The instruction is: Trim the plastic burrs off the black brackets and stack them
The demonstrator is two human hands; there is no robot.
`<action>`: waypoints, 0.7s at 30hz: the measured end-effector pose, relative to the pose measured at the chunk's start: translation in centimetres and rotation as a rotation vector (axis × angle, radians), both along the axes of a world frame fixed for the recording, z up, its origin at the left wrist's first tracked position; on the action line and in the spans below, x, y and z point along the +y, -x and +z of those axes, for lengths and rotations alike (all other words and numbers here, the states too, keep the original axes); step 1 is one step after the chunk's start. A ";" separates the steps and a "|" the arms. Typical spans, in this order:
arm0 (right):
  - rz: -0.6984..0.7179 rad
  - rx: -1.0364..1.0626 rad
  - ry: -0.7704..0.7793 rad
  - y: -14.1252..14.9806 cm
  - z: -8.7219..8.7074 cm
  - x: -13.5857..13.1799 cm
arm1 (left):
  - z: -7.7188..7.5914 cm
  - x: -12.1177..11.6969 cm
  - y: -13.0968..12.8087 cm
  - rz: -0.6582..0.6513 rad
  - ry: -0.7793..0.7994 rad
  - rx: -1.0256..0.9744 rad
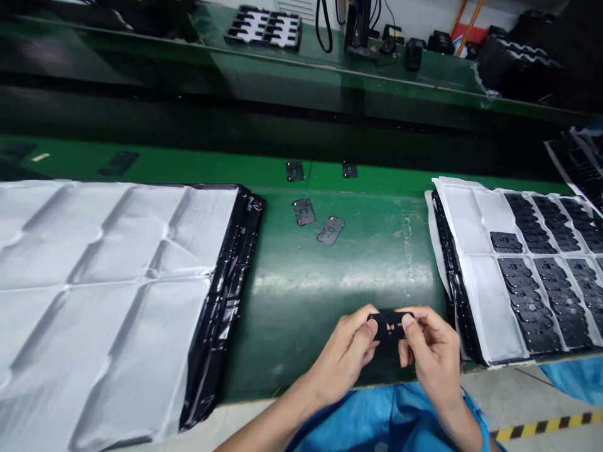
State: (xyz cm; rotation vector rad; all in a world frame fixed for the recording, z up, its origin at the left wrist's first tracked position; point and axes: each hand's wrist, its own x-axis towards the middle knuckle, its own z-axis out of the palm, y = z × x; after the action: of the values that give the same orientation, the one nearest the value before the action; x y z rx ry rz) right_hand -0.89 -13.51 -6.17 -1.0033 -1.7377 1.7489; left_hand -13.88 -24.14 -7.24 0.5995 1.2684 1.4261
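A small flat black plastic part (390,326) with cut-outs in its middle is held level between my two hands, over the front edge of the green bench. My left hand (351,345) pinches its left end, thumb on top. My right hand (428,345) grips its right end the same way, with the thumb on the face and the fingers behind. Beyond my hands lie similar loose parts: one flat black part (331,230), another black part (303,212), and two more farther back, a left one (294,171) and a right one (349,169).
A white-lined tray stack (117,251) covers the left of the bench. On the right, a white-lined tray (492,301) holds rows of black parts (530,304). A raised green shelf (320,63) at the back carries a black-and-white tray (264,28) and small devices.
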 end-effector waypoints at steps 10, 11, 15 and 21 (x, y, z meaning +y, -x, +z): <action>0.020 0.005 -0.049 -0.2 -0.2 -0.3 | -0.2 -0.4 -0.5 0.039 0.061 -0.013; 0.027 0.004 -0.060 -0.3 -0.2 -0.4 | -0.3 -0.4 -0.5 0.041 0.065 -0.012; 0.064 -0.005 -0.198 -0.9 -0.5 -0.9 | -0.2 0.2 -0.4 0.102 0.113 -0.091; 0.096 -0.005 -0.178 -0.9 -0.3 -0.5 | 1.1 0.9 0.0 0.130 0.150 -0.207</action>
State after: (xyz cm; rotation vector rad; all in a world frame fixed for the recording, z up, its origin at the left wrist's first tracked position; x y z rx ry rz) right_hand -0.04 -13.98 -6.45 -0.8619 -1.9350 1.6152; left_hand -13.87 -23.28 -6.09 0.2642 1.2531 1.4436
